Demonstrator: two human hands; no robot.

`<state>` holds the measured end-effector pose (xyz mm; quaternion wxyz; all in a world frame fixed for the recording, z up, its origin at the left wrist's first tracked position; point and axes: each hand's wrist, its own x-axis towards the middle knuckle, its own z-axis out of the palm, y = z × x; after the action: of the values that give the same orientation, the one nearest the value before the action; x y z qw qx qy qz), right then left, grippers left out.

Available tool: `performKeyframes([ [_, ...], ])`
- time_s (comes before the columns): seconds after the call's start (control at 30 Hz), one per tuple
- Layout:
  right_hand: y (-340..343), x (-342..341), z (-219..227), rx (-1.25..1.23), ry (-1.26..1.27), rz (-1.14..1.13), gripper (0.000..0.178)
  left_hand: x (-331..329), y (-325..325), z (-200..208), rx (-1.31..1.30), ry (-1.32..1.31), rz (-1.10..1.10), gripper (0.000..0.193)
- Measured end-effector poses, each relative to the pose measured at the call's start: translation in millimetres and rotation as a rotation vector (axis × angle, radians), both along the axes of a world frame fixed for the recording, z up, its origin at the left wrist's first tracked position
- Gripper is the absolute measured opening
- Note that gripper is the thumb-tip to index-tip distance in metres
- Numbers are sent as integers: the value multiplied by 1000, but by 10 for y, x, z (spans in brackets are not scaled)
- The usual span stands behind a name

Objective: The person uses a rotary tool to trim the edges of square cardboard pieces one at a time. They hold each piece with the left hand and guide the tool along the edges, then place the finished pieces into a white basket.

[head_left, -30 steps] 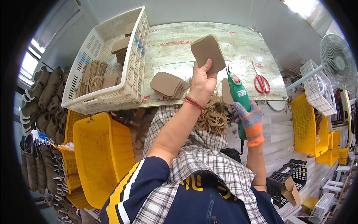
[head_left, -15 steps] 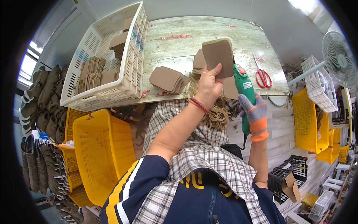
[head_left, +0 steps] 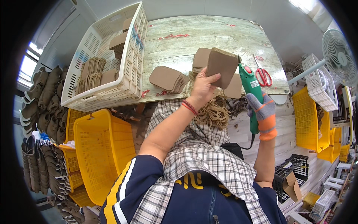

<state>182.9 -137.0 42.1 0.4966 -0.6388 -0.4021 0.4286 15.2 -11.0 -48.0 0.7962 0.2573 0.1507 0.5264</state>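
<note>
My left hand [head_left: 204,87] grips a brown rectangular piece with rounded corners [head_left: 223,70] by its lower left edge and holds it tilted above the table's front edge. In its orange and grey glove, my right hand [head_left: 262,112] is closed around a green corded power cutter [head_left: 249,82]. The cutter's dark tip points up, close to the right edge of the piece. Behind my left hand stands a stack of similar pieces [head_left: 200,59], and a fanned pile [head_left: 167,79] lies to its left. A single flat piece [head_left: 234,87] rests under the held one.
A white crate [head_left: 130,71] with stacked pieces stands on the table's left. Red-handled scissors [head_left: 264,77] lie right of the cutter. Tan trimmed strips [head_left: 214,115] hang over my lap. Yellow baskets [head_left: 100,153] stand at left, and a fan [head_left: 337,56] at far right.
The held piece has turned and come lower. My right hand and the cutter have shifted right, and the cutter's tip now shows beside the piece. My left forearm has moved slightly left.
</note>
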Motion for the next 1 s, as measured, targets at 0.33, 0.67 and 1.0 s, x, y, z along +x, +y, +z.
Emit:
performKeyframes([
  [0.33,-226,162,-116,-130,-102,158,40,-663,266,117,174,432,-184,35],
  [0.67,-249,-54,-251,-134,-76,177,47,-809,116,19,105,613,-317,36],
  [1.0,-161,-143,-308,-145,15,211,42,-952,31,143,151,760,-450,34],
])
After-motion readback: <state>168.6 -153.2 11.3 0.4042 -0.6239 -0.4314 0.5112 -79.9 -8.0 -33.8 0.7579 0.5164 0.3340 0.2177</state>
